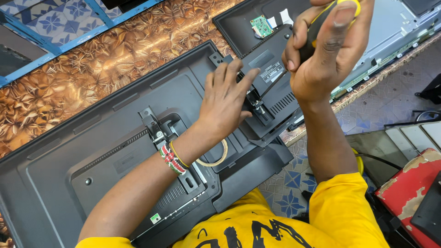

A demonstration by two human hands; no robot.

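Note:
A black flat-screen television lies face down on the table, back panel up. My left hand rests flat on the panel, fingers spread beside a black wall-mount bracket; a beaded band and a yellow band circle the wrist. My right hand grips the black-and-yellow handle of a screwdriver, whose shaft slants down to a screw on that bracket, just past my left fingertips. A second bracket is fixed further left on the panel.
The table has a copper leaf-pattern cover. Another opened television with a metal chassis and a small green circuit board lies at the far right. A red worn box stands on the tiled floor, lower right.

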